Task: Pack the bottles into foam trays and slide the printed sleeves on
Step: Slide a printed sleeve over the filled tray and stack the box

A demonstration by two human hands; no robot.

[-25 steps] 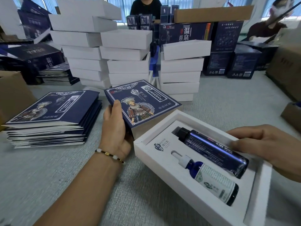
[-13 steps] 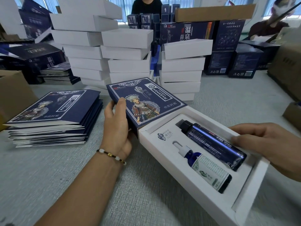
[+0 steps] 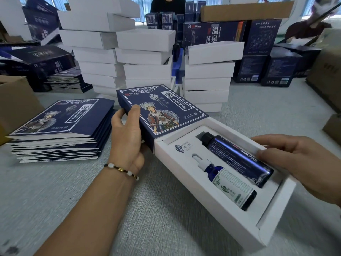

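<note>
Hands work at either end of a white rectangular box (image 3: 217, 211) lying slantwise on the grey textured table (image 3: 55, 200). The left hand (image 3: 127, 137), a beaded bracelet (image 3: 121, 169) on its wrist, grips the dark blue printed card sleeve (image 3: 162, 111), thumb on the top face and fingers curled under the near left edge. The sleeve covers only the far left end of the box; the rest stands uncovered. Inside, a white foam tray (image 3: 186, 159) holds two bottles side by side in cut-outs: a long dark blue bottle with a black cap (image 3: 238, 157) on the far side, and a shorter blue dropper bottle with a white label (image 3: 227, 180) on the near side. The right hand (image 3: 302, 163) holds the right end of the box, its thumb lying on the dark blue bottle and the fingers bent along the far rim.

To the left, a pile of flat dark blue sleeves (image 3: 59, 130) rests on the table. Behind, three stacks of plain white boxes (image 3: 147, 58) rise, with dark blue cartons (image 3: 265, 52) further back on the right and brown cardboard boxes (image 3: 16, 100) at both edges. A person in black (image 3: 168, 4) sits at the far side.
</note>
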